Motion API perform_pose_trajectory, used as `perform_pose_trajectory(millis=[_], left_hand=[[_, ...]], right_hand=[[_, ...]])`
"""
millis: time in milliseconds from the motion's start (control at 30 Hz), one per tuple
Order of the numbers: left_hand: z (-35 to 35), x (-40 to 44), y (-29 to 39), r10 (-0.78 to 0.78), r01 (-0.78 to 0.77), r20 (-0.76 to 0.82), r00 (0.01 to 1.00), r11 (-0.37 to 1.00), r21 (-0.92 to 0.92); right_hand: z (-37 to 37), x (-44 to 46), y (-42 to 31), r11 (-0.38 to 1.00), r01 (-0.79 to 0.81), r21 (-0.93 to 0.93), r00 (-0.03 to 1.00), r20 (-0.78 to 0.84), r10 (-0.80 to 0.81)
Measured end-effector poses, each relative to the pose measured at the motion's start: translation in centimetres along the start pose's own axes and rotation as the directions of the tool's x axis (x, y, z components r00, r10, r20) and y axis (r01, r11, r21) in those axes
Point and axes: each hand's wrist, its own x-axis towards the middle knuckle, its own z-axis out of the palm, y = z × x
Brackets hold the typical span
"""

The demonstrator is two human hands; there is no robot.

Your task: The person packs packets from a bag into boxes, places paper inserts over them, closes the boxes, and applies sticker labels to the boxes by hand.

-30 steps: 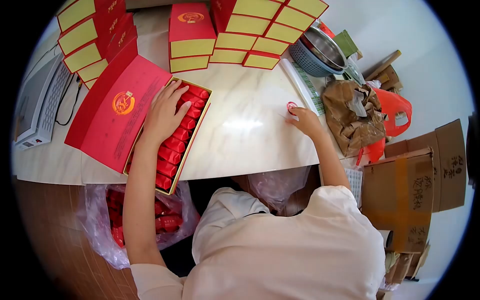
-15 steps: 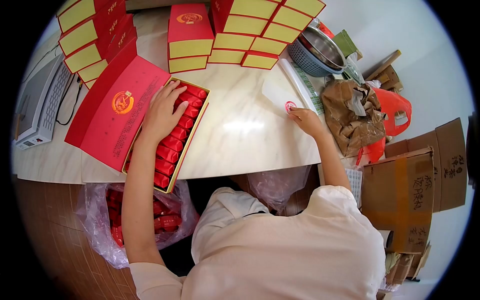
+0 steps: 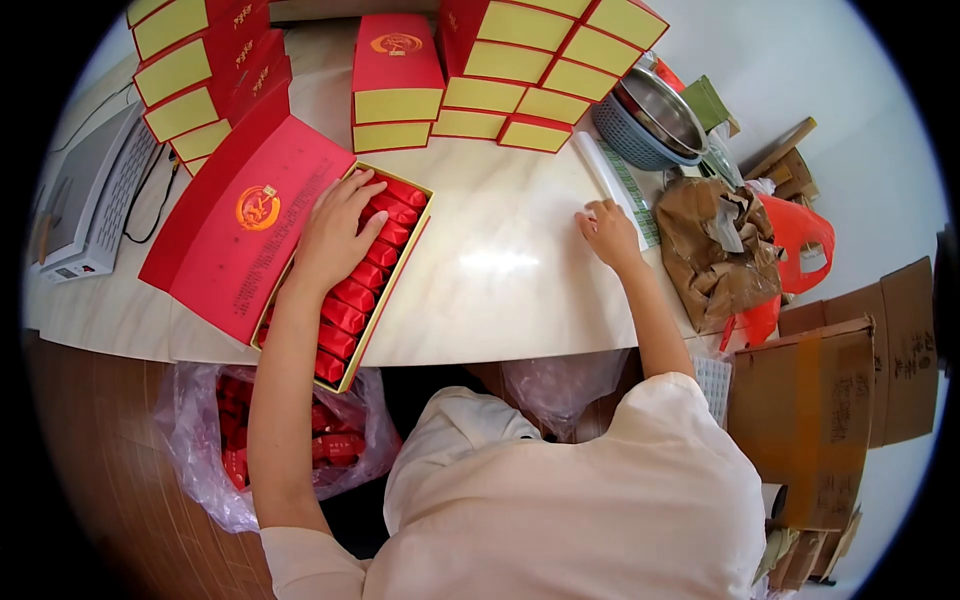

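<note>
My left hand (image 3: 337,232) lies with fingers spread over the upper left part of an open red gift box (image 3: 387,286). Red foil-wrapped pieces (image 3: 352,294) fill the box in rows, and some are hidden under my hand. The lid (image 3: 236,229), with a gold round emblem, is folded back to the left. Above the table on the right is my right hand (image 3: 608,234), with bent fingers drawn together beside a white roll or folded sheet (image 3: 606,178). Whatever those fingers hold, if anything, cannot be made out.
Closed red boxes stand stacked at the back left (image 3: 180,80) and back centre (image 3: 520,62). A grey machine (image 3: 92,190) is at far left. Basins (image 3: 648,122), a crumpled brown bag (image 3: 712,245) and cartons (image 3: 800,410) line the right. A plastic bag (image 3: 190,440) holds more red pieces below.
The pale sheet with a round red sticker at my right fingertips no longer shows, and those fingers are more curled. My left hand stays on the box. The whole view has shifted slightly.
</note>
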Motion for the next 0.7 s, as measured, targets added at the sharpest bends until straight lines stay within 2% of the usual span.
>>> perform_pose_trajectory(millis=[67, 100, 167, 200, 267, 367, 700], left_hand=[[0.0, 0.0, 0.1, -0.002, 0.002, -0.005, 1.000, 1.000, -0.008], [0.0, -0.1, 0.2, -0.005, 0.005, -0.008, 1.000, 1.000, 0.001], [0.0, 0.0, 0.1, 0.000, 0.000, -0.003, 1.000, 1.000, -0.012], [0.1, 0.0, 0.0, 0.008, -0.008, -0.015, 1.000, 1.000, -0.017], [-0.1, 0.0, 0.2, -0.001, 0.001, -0.006, 1.000, 1.000, -0.018], [-0.3, 0.0, 0.3, -0.017, 0.017, 0.005, 1.000, 1.000, -0.025], [-0.3, 0.0, 0.4, -0.030, 0.030, 0.017, 0.999, 0.999, -0.027]], right_hand=[[2.7, 1.7, 1.6, 0.979, 0.113, -0.172, 0.929, -0.332, -0.166], [3.4, 2.0, 1.9, 0.979, 0.119, -0.165, 0.927, -0.336, -0.169], [4.5, 2.7, 2.1, 0.980, 0.001, -0.197, 0.964, -0.260, -0.053], [4.9, 2.8, 2.2, 0.982, 0.012, -0.187, 0.962, -0.267, -0.063], [5.6, 2.5, 2.2, 0.994, 0.014, -0.104, 0.910, -0.411, -0.056], [5.9, 2.1, 2.1, 0.996, -0.018, -0.083, 0.875, -0.483, -0.025], [5.8, 1.8, 1.9, 0.999, -0.029, -0.018, 0.881, -0.472, 0.017]])
